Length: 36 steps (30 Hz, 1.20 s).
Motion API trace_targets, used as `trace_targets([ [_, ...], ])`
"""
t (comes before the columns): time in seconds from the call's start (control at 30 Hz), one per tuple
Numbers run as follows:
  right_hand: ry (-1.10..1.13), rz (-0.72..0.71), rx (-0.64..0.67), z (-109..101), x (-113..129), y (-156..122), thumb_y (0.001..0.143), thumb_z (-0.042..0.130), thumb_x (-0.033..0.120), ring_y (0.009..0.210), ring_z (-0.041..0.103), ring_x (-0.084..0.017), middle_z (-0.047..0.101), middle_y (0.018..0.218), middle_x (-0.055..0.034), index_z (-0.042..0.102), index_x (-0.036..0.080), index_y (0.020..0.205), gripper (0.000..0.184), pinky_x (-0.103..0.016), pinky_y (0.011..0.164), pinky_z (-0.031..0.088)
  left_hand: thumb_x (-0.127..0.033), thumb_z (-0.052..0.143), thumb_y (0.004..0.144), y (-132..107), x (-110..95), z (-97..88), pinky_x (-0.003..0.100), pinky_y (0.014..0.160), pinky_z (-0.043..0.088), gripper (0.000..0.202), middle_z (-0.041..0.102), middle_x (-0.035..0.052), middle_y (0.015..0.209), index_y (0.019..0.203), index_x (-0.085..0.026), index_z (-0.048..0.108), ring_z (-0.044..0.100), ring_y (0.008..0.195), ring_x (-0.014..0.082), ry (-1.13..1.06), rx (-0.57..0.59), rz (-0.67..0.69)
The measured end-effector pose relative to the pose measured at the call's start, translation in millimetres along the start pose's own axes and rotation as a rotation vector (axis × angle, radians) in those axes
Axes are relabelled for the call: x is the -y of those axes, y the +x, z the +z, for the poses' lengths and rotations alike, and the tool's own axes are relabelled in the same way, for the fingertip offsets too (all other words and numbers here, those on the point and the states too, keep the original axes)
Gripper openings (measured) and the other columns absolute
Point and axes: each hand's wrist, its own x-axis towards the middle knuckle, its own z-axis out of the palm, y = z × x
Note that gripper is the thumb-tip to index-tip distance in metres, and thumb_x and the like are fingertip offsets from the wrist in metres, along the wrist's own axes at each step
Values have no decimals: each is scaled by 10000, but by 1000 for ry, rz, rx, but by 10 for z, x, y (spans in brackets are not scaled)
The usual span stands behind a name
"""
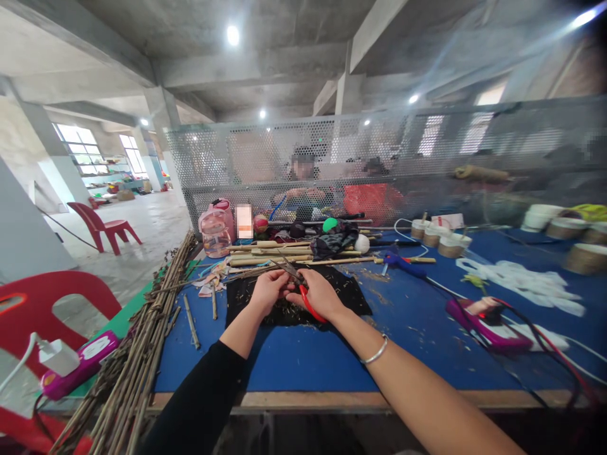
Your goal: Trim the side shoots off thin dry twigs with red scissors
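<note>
Red-handled scissors (309,306) are held over the far half of the black cloth (348,292), which is the reference point for everything below. The right hand (323,292) is closed around the handles. The red loop shows under the palm, and the dark blades point away from the person, toward the cloth's far edge. How far the blades are parted cannot be told. The left hand (268,288) is just left of the right hand and touching it, fingers pinched shut on a thin twig (245,273). The twig runs out past the cloth's far left corner. A silver bracelet (377,352) sits on the right wrist, on the near side of the cloth, and a black sleeve (203,398) covers the left forearm.

The cloth lies flat on the blue table (332,360) and is littered with small cuttings around both hands.

- Left of the cloth: a long bundle of sticks (145,344) lies along the table edge.
- Beyond the far edge: several bamboo poles (284,253) lie crosswise, with a pink bottle (215,232) behind them to the left.
- Right of the far corner: a blue glue gun (403,263).
- Well to the right: a purple power strip (490,332) with cables.
- Well beyond the cloth: a perforated metal screen (379,148) closes the table's far side. Other people sit behind it, blurred.
</note>
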Motion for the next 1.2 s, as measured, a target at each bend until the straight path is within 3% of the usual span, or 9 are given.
trace_targets([
  [0.2,-34,-29,-17,6,-1,4,661,631,549,943,536,-237,579,999,-121,487,145,1118,627,-359,819,407,-326,709,598,18,56,-11,208,523,457,288,668,57,789,814,-140,673,602,613,124,11,61,14],
  [0.43,-59,32,80,-117,26,-10,708,565,590,838,583,-201,621,880,-56,556,223,1008,474,-275,705,413,-299,712,591,-14,11,10,220,552,468,204,651,43,659,696,-129,670,584,590,122,44,-30,3],
  [0.63,-59,97,122,-135,38,-26,709,567,590,812,613,-196,653,866,-55,584,243,985,444,-244,653,396,-317,702,618,1,28,-11,187,479,437,208,639,37,672,687,-129,649,569,555,104,112,-64,-24],
  [0.9,88,95,65,-89,18,-9,731,566,535,757,621,-198,659,849,-52,572,226,967,389,-256,649,419,-231,682,677,-11,-39,-34,154,487,442,171,624,54,693,772,-96,640,563,563,75,-154,83,-141],
  [1.1,94,-13,-1,-75,32,-5,657,659,491,916,570,-217,617,981,-86,543,180,1054,518,-307,783,420,-302,737,593,5,2,-41,175,474,423,267,591,16,590,737,-97,646,521,491,68,-42,105,-87],
  [1.2,97,1,6,-68,30,-4,670,656,478,905,572,-206,616,974,-84,550,185,1047,489,-303,782,415,-353,749,550,0,12,-19,189,470,414,317,589,9,574,707,-97,646,513,472,72,3,75,-55],
])
